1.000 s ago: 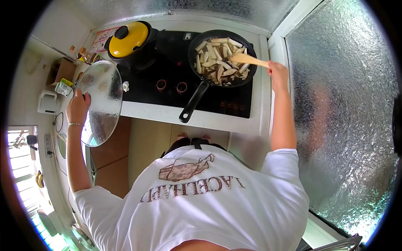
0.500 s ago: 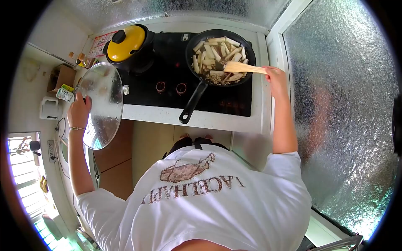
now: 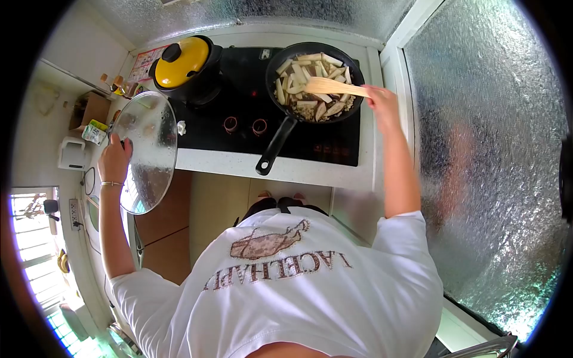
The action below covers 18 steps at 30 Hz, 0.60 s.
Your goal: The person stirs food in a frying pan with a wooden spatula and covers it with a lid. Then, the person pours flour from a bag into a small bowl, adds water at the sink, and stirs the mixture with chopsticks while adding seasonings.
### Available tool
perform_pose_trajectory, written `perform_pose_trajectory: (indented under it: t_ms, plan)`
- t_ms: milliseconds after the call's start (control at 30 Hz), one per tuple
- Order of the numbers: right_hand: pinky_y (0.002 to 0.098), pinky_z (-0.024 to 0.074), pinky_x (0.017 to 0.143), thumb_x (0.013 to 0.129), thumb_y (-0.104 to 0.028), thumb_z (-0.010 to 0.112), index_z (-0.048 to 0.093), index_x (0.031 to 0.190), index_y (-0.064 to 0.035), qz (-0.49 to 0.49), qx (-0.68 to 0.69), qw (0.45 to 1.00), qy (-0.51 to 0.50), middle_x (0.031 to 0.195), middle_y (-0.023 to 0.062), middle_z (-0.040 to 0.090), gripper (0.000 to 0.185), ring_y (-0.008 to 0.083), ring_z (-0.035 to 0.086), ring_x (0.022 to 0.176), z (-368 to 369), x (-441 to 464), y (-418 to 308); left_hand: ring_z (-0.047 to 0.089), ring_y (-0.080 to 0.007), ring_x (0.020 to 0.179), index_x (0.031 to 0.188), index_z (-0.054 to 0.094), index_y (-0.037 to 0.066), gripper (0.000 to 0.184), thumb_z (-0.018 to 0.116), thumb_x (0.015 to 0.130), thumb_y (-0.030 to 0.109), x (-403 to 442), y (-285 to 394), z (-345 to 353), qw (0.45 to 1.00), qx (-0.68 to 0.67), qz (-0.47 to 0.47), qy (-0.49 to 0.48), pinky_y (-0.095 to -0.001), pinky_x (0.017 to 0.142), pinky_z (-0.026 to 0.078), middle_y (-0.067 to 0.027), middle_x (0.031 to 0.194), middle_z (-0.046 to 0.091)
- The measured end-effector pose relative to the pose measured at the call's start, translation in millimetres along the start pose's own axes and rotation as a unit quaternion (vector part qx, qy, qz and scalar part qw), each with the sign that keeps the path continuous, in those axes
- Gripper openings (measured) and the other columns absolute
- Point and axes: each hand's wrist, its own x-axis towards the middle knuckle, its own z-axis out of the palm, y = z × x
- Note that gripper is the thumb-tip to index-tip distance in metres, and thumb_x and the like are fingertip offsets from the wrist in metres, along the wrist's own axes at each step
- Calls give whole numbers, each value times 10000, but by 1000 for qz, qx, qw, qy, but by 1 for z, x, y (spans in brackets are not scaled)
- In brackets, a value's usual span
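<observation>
One left hand (image 3: 114, 160): my fingers are clenched on the knob of the glass lid (image 3: 149, 170), held tilted beside the stove (image 3: 197, 134), well apart from the pan.
Right hand (image 3: 383, 107): my fingers grip the handle end of the wooden spatula (image 3: 337, 88).
Spatula blade: over the pale strips (image 3: 310, 57); whether it touches the pan floor, I cannot tell.
Pan (image 3: 310, 48): on the stove's right side, holding strips and small bits; pan handle (image 3: 276, 145) ungripped.
Step in hand: stirring, by my judgement.
Next move calls for: a low blade, short strokes inside the rim, glass lid clear.
Pot (image 3: 194, 83): far left, yellow lid (image 3: 182, 61) on.
</observation>
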Motion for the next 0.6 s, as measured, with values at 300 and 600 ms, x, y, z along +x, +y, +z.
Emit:
perform_pose_trajectory:
  t_ms: [300,600]
  plan:
    - [195,353,471,776,-82,581,658,865,15,-15,-54,998,11,622,15,544,152,67,473,525,-31,-9,-12,599,-362,614,879,439,30,291,448,882,321,-3,0,4,1000,-9,-7,-7,-459,537,484,-191,637,593]
    - [187,300,467,793,-93,581,647,903,24,-22,-65,997,-27,611,-7,506,173,49,419,523,-21,-17,-25,591,-370,587,877,442,34,289,450,883,323,-4,-2,6,1000,-13,-12,-7,-460,515,478,-194,623,586]
